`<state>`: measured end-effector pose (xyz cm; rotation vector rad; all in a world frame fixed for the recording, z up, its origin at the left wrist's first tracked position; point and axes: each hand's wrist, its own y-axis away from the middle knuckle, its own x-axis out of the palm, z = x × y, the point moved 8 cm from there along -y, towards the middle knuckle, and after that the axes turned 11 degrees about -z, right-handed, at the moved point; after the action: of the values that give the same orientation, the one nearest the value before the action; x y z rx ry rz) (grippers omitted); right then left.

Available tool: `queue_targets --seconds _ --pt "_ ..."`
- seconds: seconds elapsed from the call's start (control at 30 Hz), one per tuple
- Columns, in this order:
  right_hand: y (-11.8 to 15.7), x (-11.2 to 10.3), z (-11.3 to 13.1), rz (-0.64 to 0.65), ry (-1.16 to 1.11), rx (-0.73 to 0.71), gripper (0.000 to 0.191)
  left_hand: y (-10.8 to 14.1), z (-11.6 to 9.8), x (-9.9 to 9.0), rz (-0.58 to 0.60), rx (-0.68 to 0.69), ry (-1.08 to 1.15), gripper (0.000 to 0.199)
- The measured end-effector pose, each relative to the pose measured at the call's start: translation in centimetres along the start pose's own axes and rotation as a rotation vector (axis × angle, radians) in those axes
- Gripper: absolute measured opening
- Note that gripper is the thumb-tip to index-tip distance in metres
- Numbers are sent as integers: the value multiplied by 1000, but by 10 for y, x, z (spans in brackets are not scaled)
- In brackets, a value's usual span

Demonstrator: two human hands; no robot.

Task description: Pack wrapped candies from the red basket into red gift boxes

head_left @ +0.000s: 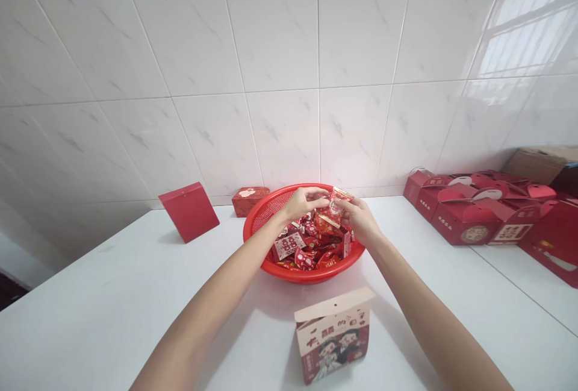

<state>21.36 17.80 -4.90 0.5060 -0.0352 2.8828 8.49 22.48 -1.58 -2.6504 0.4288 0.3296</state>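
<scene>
Over the far part of a red plastic basket, both my hands hold a red and gold candy packet. The fingertips of my left hand pinch its left side. My right hand grips it from the right, fingers closed on the wrapper. Red wrapped sweets and a pink and white packet lie in the basket below. Nearer to me, between my forearms, a printed box with a cartoon couple stands upright on the white table.
A plain red box stands at the left on the white table. Behind the basket, a small patterned red box is near the tiled wall. Several red handled boxes and a cardboard box are at the right.
</scene>
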Motion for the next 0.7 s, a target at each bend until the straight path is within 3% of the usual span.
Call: queue_targets --seconds 0.17,0.3,0.53,0.7 --pt "0 -2 2 -19 -44 7 28 -1 6 -7 -79 -56 -91 30" --pt "0 -2 1 -4 -39 11 27 1 9 -5 -48 -109 -94 38" --pt "-1 -2 0 -8 -44 15 27 1 1 -3 16 22 -133 42" --pt "-1 0 1 15 -48 13 29 3 0 -1 49 23 -103 44"
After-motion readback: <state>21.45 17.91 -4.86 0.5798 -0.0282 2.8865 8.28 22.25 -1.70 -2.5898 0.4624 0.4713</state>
